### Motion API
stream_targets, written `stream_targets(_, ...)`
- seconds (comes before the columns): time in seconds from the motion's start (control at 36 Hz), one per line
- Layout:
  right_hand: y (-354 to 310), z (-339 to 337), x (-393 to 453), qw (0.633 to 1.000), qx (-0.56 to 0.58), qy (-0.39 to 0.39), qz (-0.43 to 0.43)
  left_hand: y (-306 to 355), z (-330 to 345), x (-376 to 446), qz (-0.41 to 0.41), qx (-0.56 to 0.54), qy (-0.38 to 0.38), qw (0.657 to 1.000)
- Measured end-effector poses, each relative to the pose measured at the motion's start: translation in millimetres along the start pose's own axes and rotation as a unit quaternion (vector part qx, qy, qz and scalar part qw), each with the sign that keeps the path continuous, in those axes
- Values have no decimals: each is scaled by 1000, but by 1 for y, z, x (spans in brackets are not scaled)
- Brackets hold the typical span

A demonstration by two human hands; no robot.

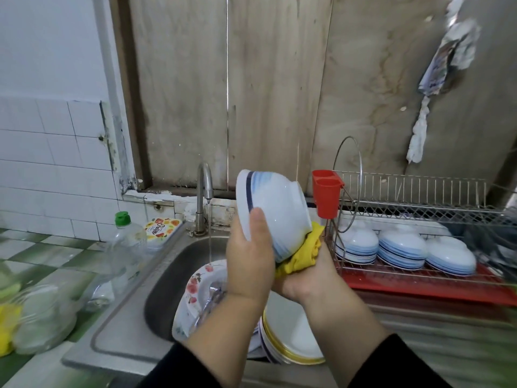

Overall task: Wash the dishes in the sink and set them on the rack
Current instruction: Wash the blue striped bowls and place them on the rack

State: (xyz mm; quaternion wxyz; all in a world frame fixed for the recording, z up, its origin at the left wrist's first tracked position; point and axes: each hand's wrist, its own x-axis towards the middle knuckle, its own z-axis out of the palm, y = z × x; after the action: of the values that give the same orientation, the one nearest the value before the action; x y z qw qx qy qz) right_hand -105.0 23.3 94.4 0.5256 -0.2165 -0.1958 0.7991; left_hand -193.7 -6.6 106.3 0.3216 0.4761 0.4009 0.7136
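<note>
- The sink [167, 278] is the landmark; inside it lie a flowered plate [195, 289] and stacked plates [291, 340], under the running tap [204, 189].
- Right of the sink stands the rack [419, 208], with three bowls upside down [402, 247].
- Above the sink, the bowl [274, 211] is tilted on its side.
- The left hand [249, 264] grips the bowl's rim, thumb outside.
- The right hand [305, 278] clamps a yellow cloth [302, 253] against the bowl.

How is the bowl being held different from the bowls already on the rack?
The held bowl is tipped on its side in the left hand, with the yellow cloth against it; the rack bowls rest upside down, untouched. The held bowl is above the sink; the rack bowls sit right of it. All are white with blue bands.
</note>
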Motion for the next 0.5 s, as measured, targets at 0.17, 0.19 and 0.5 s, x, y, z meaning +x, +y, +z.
stream_targets(0.17, -29, -9, 1, 997, -67, 40, -4, 8, -22, 33, -205, -241, -134, 939)
stream_targets(0.19, -31, -9, 1, 996, -71, 45, -5, 9, -23, 38, -212, -229, -128, 941)
stream_targets(0.5, 18, 6, 10, 990, 27, 134, -46, -15, -24, -2, -71, 23, -151, 986)
